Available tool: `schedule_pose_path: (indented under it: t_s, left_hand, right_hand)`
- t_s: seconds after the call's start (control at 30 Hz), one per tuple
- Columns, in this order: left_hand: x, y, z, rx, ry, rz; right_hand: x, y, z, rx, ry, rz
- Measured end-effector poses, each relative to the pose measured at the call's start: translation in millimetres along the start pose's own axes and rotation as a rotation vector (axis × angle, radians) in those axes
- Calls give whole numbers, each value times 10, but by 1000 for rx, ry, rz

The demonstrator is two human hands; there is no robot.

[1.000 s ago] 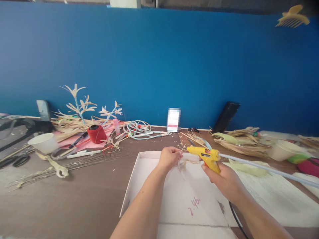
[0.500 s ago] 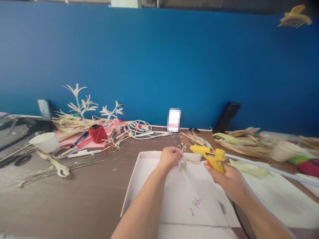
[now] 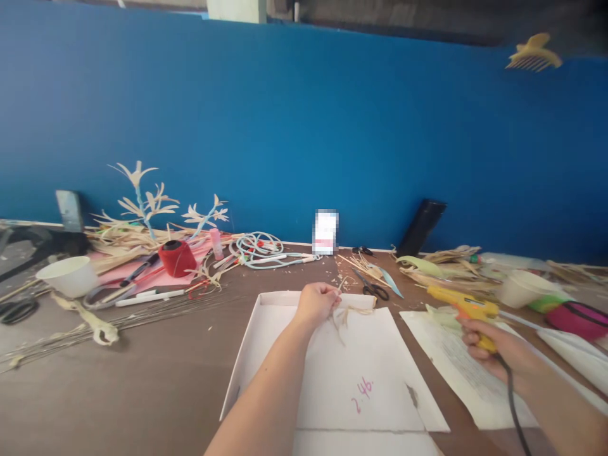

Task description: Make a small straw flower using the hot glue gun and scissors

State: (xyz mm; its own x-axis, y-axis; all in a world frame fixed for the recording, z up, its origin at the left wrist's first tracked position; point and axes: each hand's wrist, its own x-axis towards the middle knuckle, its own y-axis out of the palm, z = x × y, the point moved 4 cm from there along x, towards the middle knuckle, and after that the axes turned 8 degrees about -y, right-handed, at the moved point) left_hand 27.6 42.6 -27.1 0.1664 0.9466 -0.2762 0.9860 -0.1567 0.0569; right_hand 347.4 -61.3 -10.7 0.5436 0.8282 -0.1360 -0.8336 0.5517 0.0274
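Yellow glue gun (image 3: 463,305), wrapped in the right hand's (image 3: 496,345) curled fingers, lies well to the right of the left hand (image 3: 317,304); its long axis runs sideways, nozzle leftward. The left's fingertips pinch together, seemingly on 1 thin strip (image 3: 341,285), near the box's (image 3: 351,373) far edge.

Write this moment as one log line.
left hand: pinching thin pale piece | right hand: gripping yellow glue gun, right of white box
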Motion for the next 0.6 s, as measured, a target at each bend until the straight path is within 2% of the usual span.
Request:
schedule_pose_path:
  t_s: [0.1,0.4,0.5,0.57,0.6]
  left_hand:
    - [-18,-8,-15,24,11,-13]
    - [-123,-10,-114,43,-9,-7]
    - [-118,-2,-107,25,-13,1]
    - [-98,-1,-90,13,-9,1]
    - [-85,-3,-78,7,-10,-3]
  right_hand:
    - [99,-151,-144,87,160,-5]
    - [143,-196,-168,152,255,42]
    - [105,-169,-179,56,222,34]
    - [65,-165,-111,-150,69,2]
    - [45,-180,-28,-298,-70,-48]
